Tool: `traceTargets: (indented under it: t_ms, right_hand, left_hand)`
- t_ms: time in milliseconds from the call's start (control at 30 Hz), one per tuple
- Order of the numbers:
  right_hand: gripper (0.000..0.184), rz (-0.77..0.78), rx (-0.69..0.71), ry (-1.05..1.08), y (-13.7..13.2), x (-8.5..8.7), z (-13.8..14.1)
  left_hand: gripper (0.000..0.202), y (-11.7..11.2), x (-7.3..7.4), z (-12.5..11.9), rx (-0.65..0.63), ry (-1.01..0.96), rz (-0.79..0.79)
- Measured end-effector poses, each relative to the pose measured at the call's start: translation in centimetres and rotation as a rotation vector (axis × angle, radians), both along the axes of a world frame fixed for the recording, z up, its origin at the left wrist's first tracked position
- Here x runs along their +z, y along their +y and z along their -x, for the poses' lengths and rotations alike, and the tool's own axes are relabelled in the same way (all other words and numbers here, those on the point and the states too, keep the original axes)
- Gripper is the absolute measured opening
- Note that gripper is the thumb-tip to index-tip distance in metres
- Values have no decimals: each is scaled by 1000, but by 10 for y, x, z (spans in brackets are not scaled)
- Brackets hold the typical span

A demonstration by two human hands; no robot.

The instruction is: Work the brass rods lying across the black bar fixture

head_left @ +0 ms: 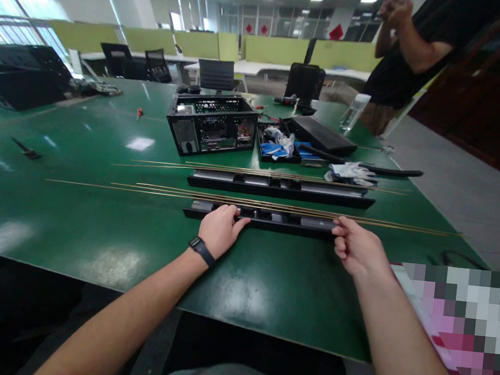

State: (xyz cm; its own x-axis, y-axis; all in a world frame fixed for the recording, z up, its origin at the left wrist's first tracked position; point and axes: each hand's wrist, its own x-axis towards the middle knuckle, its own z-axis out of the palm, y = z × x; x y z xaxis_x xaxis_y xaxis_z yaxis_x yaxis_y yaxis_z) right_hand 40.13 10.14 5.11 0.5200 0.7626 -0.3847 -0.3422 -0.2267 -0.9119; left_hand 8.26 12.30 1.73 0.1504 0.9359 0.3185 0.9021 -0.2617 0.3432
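Note:
A long black channel-shaped bar [273, 225] with grey inner sections lies across the table before me. My left hand [219, 230] grips it left of its middle, fingers over the far side and thumb along the near edge. At its right end, my right hand [356, 245] has thumb and forefinger pinched together on a thin brass-coloured rod; the fingertips hide the exact contact. Several such rods [165, 191] run lengthwise just behind the near bar, reaching past both ends. A second, similar black bar [276, 191] lies parallel behind it, with more rods [155, 162] along it.
Behind the bars stand an open black computer case [214, 125] and a tray [267, 156] with gloves. Another glove [352, 173], a black tube [393, 172] and a clear bottle [354, 112] are at right. A person [404, 55] stands beyond the table's right edge [433, 208].

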Motion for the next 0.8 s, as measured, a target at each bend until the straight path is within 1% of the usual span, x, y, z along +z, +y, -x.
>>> traceTargets:
  t_ms: [167, 300, 400, 533, 633, 700, 800]
  right_hand:
    - [21, -18, 120, 12, 6, -8, 13]
    - [24, -21, 106, 3, 5, -13, 11]
    - [22, -13, 29, -17, 3, -14, 4]
    - [13, 13, -146, -34, 3, -12, -1]
    - [13, 18, -275, -86, 6, -9, -5]
    - [15, 35, -358, -120, 8, -9, -14]
    - [18, 44, -452, -137, 9, -17, -43]
  left_hand:
    - [20, 0, -6, 2, -11, -21, -33]
    - [20, -2, -11, 4, -43, -47, -57]
    - [18, -4, -12, 6, -64, -63, -89]
    - [15, -7, -13, 6, -76, -83, -102]
    - [15, -8, -12, 6, -72, -76, -80]
    - [14, -9, -12, 6, -68, -75, -75]
    - [13, -10, -13, 5, -77, -92, -95]
